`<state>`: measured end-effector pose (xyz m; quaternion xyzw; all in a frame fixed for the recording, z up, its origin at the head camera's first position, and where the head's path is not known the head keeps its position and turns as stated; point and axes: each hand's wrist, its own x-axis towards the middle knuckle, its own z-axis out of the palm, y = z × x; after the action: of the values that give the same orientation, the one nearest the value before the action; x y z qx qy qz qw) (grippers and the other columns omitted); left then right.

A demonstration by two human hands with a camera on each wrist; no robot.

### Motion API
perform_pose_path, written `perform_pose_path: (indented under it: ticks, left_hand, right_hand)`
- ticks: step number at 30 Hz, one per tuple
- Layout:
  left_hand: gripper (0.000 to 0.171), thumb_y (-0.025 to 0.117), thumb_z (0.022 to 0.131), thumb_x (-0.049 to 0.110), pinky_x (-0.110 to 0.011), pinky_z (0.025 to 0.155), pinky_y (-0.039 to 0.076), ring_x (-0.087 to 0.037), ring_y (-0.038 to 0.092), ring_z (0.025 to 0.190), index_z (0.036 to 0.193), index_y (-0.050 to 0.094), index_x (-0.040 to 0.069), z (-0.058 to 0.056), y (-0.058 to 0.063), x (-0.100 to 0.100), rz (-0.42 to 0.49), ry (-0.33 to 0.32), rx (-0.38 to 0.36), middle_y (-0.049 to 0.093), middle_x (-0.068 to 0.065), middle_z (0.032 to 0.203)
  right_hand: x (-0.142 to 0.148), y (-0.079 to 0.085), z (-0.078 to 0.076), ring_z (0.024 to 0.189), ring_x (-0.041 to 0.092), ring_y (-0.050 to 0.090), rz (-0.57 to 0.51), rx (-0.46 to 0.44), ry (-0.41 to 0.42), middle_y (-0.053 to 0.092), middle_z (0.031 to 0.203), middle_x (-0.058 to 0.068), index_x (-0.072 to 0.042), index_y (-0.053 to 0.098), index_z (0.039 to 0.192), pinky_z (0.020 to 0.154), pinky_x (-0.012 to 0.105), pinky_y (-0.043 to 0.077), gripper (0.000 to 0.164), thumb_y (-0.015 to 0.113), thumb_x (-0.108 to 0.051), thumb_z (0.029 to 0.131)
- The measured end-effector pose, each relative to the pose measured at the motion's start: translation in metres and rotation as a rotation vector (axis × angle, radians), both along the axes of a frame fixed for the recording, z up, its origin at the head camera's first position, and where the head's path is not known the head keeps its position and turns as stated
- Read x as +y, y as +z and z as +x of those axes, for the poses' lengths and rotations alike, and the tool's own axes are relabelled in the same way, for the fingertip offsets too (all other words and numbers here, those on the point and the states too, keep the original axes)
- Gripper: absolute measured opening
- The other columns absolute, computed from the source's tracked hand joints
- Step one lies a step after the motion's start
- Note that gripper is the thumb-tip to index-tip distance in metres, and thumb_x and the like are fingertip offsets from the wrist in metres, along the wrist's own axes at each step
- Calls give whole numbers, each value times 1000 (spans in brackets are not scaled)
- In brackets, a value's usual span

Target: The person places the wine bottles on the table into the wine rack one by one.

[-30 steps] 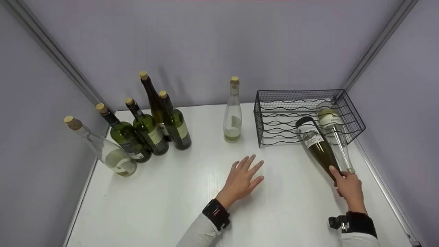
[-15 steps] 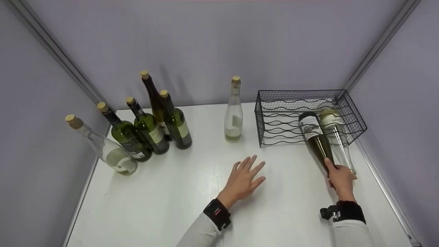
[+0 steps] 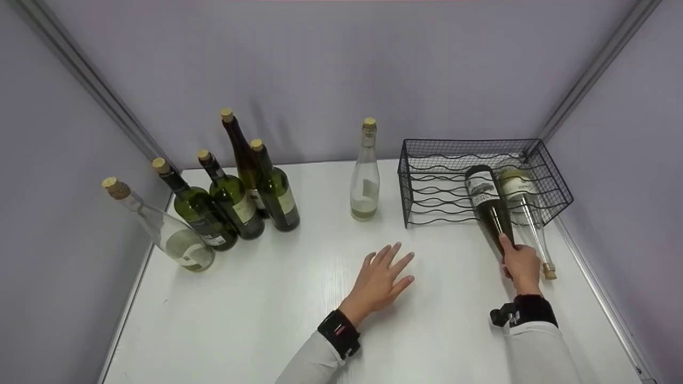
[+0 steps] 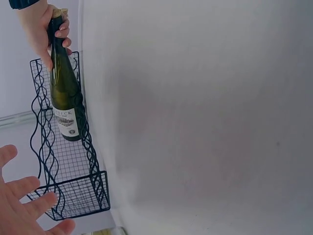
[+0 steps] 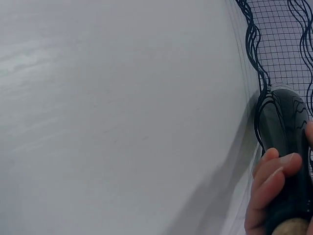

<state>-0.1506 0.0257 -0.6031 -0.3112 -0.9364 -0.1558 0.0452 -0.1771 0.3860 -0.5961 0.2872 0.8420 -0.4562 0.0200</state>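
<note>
My right hand (image 3: 522, 266) grips the neck of a dark green wine bottle (image 3: 492, 210) with a white label. The bottle lies tilted, its base end among the wavy wires of a black wire wine rack (image 3: 469, 140). In the right wrist view, fingers (image 5: 266, 191) curl round the neck near the cork (image 5: 292, 227). Just right of it, a clear corked bottle (image 3: 516, 184) lies in the same rack, neck toward me. My left hand (image 3: 376, 281) is spread, palm down, over the white table, holding nothing. Whether it touches the surface I cannot tell.
A clear corked bottle (image 3: 364, 184) stands upright left of the rack. Several corked bottles group at the far left, among them a green one (image 3: 282, 200) and a clear one (image 3: 173, 234). Grey walls (image 3: 320, 64) border the table (image 3: 256, 309).
My right hand has moved left and away from me, sliding the green bottle deeper into the rack and straightening it. The clear bottle's cork now shows. My left hand has stayed about still.
</note>
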Motion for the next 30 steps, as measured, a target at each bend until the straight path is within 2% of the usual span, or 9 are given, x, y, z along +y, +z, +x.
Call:
perform_pose_path:
  ticks: [14, 21, 24, 28, 30]
  left_hand:
    - [58, 19, 103, 58, -49, 111, 30, -23, 28, 143, 154, 34, 33, 3, -1, 4, 7, -18, -14, 29, -4, 159]
    - [58, 19, 104, 57, -49, 110, 31, -23, 29, 143, 154, 34, 32, 3, -1, 8, 13, -29, -12, 30, -4, 158]
    - [58, 19, 104, 57, -48, 110, 32, -23, 30, 143, 153, 34, 32, 3, -2, 9, 23, -32, -14, 30, -4, 158]
    - [58, 18, 103, 58, -48, 110, 32, -23, 30, 143, 154, 34, 33, 2, -2, 13, 24, -37, -25, 30, -4, 158]
    - [59, 17, 103, 58, -47, 110, 32, -23, 30, 143, 154, 33, 33, 1, -2, 15, 17, -40, -30, 30, -4, 158]
  right_hand:
    - [2, -4, -2, 47, 16, 57, 129, 16, 7, 64, 64, 8, 4, 65, 98, 45, 31, 40, 78, 47, -71, 89]
    - [3, -4, -12, 45, 13, 55, 46, 7, -2, 63, 66, 7, 4, 61, 101, 41, 28, 43, 74, 50, -69, 90]
    - [3, -5, -17, 45, 12, 53, -5, -17, 16, 61, 64, 5, 3, 58, 103, 41, 29, 43, 71, 56, -67, 88]
    - [1, -8, -20, 46, 12, 54, -62, -22, 43, 60, 64, 2, 6, 49, 119, 42, 30, 45, 66, 66, -50, 89]
    - [0, -9, -21, 47, 12, 56, -78, -9, 49, 61, 67, 3, 8, 41, 129, 42, 30, 47, 66, 67, -40, 91]
